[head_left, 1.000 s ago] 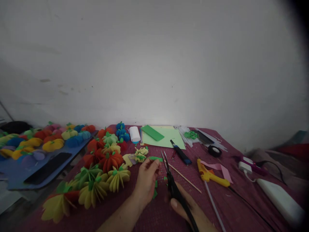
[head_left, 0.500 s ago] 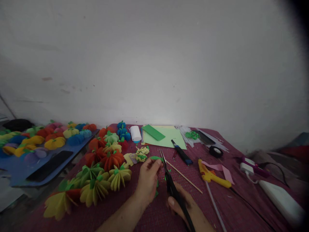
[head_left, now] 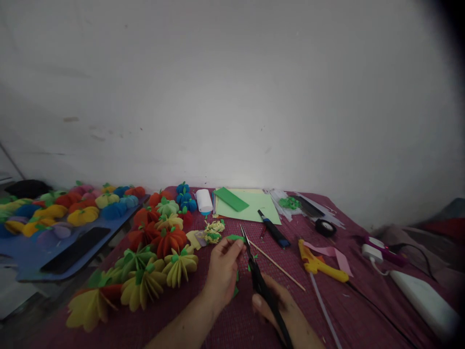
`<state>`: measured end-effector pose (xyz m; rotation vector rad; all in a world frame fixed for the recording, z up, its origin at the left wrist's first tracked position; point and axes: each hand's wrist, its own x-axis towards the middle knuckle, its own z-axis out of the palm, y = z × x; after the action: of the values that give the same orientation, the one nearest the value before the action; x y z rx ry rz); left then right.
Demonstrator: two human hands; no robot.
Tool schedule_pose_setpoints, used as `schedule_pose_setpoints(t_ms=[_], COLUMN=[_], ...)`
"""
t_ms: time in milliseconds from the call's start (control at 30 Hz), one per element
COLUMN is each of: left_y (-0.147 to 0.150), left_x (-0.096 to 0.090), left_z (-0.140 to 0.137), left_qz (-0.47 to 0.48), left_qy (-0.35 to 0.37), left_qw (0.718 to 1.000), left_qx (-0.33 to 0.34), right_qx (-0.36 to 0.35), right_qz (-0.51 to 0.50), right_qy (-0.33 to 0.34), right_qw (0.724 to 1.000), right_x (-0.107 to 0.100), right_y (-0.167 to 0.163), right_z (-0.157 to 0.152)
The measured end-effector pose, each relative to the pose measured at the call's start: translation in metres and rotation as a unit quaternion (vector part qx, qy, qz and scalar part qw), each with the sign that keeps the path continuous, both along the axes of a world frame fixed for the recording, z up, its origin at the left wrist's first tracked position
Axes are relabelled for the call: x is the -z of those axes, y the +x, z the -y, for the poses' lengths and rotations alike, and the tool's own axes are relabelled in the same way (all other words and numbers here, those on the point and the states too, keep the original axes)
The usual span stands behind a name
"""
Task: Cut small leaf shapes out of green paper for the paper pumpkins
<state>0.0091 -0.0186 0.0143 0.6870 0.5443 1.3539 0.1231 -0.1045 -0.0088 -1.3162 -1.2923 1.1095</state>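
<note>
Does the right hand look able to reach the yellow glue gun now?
Probably yes: the yellow glue gun lies nearby, with only a thin wooden stick near the path, but the right hand holds black scissors.

Left hand (head_left: 223, 264) pinching a green piece (head_left: 236, 237), right hand (head_left: 279, 305) gripping black scissors (head_left: 264, 288), blades right at its end! Pumpkin shapes (head_left: 170, 242) crowd the bench's (head_left: 227, 334) left, yellow glue gun (head_left: 323, 269) lying right.
</note>
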Motion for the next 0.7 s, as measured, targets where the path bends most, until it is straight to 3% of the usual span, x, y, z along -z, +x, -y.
schedule_pose_setpoints(t_ms=[233,700], left_y=[0.000,-0.002], left_x=[0.000,0.000], left_z=[-0.001,-0.001], left_qz=[0.006,0.003], left_qy=[-0.006,-0.017], left_qw=[1.000,1.000], left_qx=[0.003,0.010], right_qx=[-0.017,-0.022], right_qz=[0.033,0.047], right_qy=[0.010,-0.009], right_qw=[0.999,0.999], right_x=[0.006,-0.004], right_y=[0.005,0.004], right_z=[-0.002,-0.001])
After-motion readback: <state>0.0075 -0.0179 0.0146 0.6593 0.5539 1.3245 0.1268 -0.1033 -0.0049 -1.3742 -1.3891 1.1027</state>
